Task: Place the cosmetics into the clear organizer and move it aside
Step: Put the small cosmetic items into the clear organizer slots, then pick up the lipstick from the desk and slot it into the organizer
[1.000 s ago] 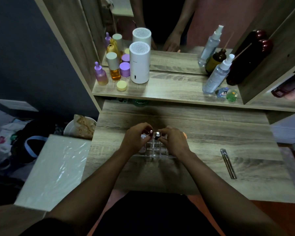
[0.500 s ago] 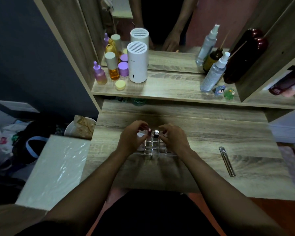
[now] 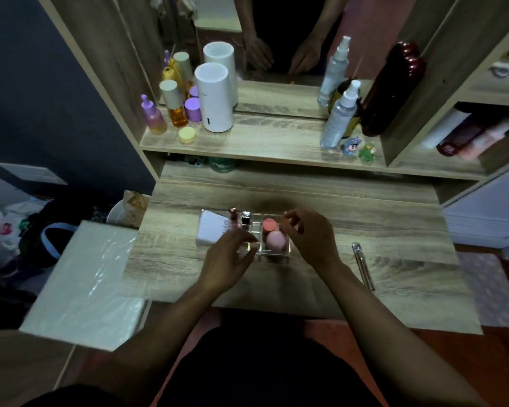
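The clear organizer [image 3: 272, 251] sits in the middle of the wooden desk. In it stand a dark red lipstick [image 3: 233, 214] and a silver-capped tube [image 3: 245, 217] at the back, with a pink sponge [image 3: 276, 240] and a coral round pot [image 3: 269, 224] on the right side. A white box [image 3: 212, 227] lies against its left side. My left hand [image 3: 228, 259] hovers at the organizer's front left, fingers loosely apart. My right hand [image 3: 312, 235] hovers at its right, fingers curled, nothing visibly held. A silver pen-like stick [image 3: 363, 265] lies on the desk to the right.
The shelf [image 3: 276, 142] behind carries purple and amber bottles, a white cylinder [image 3: 213, 101], spray bottles [image 3: 340, 113] and small figurines. A mirror stands behind it. A white wrapped box [image 3: 86, 283] sits left of the desk, with a bin beyond.
Both hands have drawn back from the organizer's top and spread apart, uncovering the sponge, the pot and the white box. The left hand dropped toward the front edge.
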